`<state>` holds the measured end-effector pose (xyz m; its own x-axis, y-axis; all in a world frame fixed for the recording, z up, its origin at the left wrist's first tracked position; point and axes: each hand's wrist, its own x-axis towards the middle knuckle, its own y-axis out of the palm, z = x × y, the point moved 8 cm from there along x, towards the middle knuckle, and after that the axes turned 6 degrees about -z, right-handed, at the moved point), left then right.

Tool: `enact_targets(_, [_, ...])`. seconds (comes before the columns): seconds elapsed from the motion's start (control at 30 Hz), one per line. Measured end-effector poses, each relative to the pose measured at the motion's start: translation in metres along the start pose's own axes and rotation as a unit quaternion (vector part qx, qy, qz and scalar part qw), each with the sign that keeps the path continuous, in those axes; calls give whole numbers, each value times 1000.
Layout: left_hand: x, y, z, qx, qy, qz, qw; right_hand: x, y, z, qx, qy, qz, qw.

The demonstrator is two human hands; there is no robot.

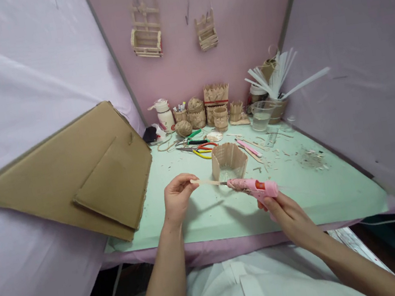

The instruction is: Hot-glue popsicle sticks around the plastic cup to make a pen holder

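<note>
My left hand (180,197) pinches one end of a pale wooden craft stick (206,182), held level above the table. In my right hand (288,213) is a pink hot glue gun (253,186), its fingers wrapped round the handle. The gun points left, and its metal nozzle meets the far end of the stick; whether glue is coming out is too small to tell. Just behind them stands a cup-shaped holder (228,160) made of upright craft sticks, with an open top. Its lower front edge is partly hidden by the gun and stick.
Pliers with red and yellow handles (203,150) lie behind the holder, near a pink cutter (248,148). Wood scraps (313,159) litter the right side. Cardboard sheets (112,182) lean at left. Twine (183,128), small craft pots (221,118) and a plastic water cup (260,117) line the back.
</note>
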<state>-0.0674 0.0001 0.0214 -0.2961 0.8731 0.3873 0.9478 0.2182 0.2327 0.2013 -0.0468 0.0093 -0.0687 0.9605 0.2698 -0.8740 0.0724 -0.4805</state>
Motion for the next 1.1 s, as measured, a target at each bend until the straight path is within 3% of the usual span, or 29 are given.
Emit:
enact_targets(0.13, [0, 0, 0, -1, 4, 2, 1000, 6, -8, 6, -25, -12, 7, 1000])
enact_targets(0.27, [0, 2, 2, 14, -8, 1, 1000, 9, -35, 7, -92, -38, 31, 995])
enact_targets(0.37, [-1, 8, 4, 27, -24, 18, 999, 10, -60, -9, -189, -44, 46, 980])
enact_targets(0.47, [-3, 13, 7, 52, -42, 36, 997, 13, -88, -43, -324, -39, -15, 945])
enact_targets(0.6, [-4, 16, 9, 71, -47, 45, 995, 17, -101, -87, -443, -65, -98, 889])
enact_targets(0.7, [-5, 20, 5, 87, -35, 59, 994, 23, -105, -99, -428, -92, -143, 888])
enact_targets(0.77, [-7, 24, 1, 109, -14, 72, 991, 27, -107, -88, -393, -108, -161, 899])
enact_targets(0.87, [-13, 33, -11, 152, 42, 85, 984, 32, -98, -37, -337, -147, -147, 918])
enact_targets(0.97, [-21, 43, -26, 197, 117, 80, 970, 33, -58, 31, -232, -183, -56, 954])
enact_targets(1.03, [-28, 50, -36, 221, 165, 72, 958, 29, -29, 74, -189, -229, -44, 954])
enact_targets(1.1, [-36, 56, -44, 238, 205, 69, 947, 26, -4, 101, -181, -265, -63, 945])
